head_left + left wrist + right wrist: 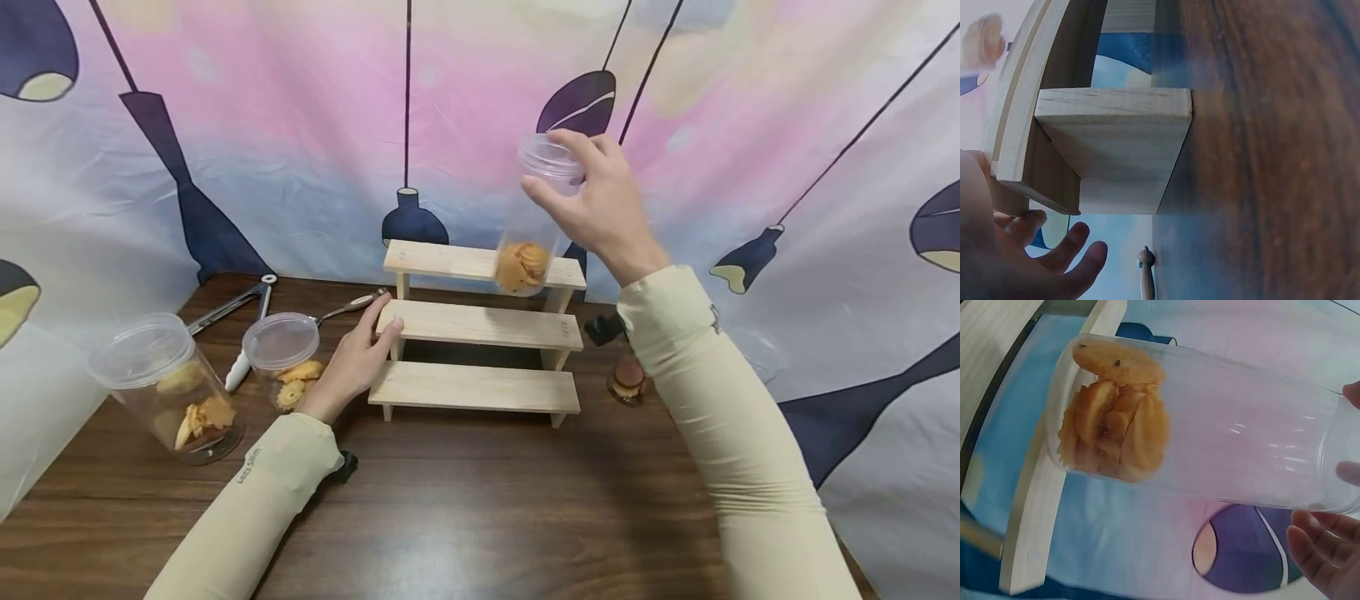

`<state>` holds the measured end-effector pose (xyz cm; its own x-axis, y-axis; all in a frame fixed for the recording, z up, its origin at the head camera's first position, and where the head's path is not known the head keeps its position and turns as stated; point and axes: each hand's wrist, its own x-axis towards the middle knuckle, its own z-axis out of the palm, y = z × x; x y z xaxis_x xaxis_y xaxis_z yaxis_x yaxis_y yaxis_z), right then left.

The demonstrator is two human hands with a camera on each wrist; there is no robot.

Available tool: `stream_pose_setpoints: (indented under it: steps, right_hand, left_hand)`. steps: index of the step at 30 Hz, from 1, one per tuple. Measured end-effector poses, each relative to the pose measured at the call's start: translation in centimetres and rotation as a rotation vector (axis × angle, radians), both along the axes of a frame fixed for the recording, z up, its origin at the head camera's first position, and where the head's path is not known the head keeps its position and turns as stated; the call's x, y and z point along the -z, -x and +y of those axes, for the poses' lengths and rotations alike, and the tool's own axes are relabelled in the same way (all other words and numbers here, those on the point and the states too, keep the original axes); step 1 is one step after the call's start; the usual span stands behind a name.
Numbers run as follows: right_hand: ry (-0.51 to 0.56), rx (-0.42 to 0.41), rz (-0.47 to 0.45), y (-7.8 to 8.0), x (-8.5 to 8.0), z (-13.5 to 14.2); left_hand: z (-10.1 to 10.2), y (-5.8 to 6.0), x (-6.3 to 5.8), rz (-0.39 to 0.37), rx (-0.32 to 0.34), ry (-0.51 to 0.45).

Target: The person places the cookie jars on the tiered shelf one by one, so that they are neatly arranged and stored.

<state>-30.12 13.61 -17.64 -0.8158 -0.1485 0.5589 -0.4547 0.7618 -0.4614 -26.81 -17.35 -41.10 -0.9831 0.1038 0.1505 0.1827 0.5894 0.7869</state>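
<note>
My right hand (603,200) grips a tall clear plastic jar (536,204) near its lidded top, thumb and fingers on opposite sides. Several golden cookies (1116,419) lie at the bottom of this jar. It hangs slightly tilted, its base in front of the top tier of a three-tier wooden stand (480,322) in the head view. My left hand (352,367) holds the left end of the stand's middle board, thumb at the front edge and index finger towards the back. In the left wrist view, the other fingers (1075,240) are loosely bent beside the board.
On the left stand a large lidded jar (161,367) and a shorter lidded jar (281,337), both with cookies. Metal tongs (247,350) and a utensil with a brown handle (352,306) lie behind them. A small clear container with brown contents (626,379) sits right of the stand.
</note>
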Motion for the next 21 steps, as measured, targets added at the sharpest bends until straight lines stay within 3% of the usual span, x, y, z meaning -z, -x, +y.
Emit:
stream_pose_setpoints:
  steps: [11,21]
  right_hand:
    - [-0.016,-0.013,-0.058,2.7,0.1,-4.9]
    - [-0.124,0.049,-0.141,3.9,-0.9,-7.3]
  left_hand:
    - [-0.1,-0.3,0.3,0.002,-0.020,-0.005]
    - [-0.4,-0.2,0.1,0.022,-0.028,0.004]
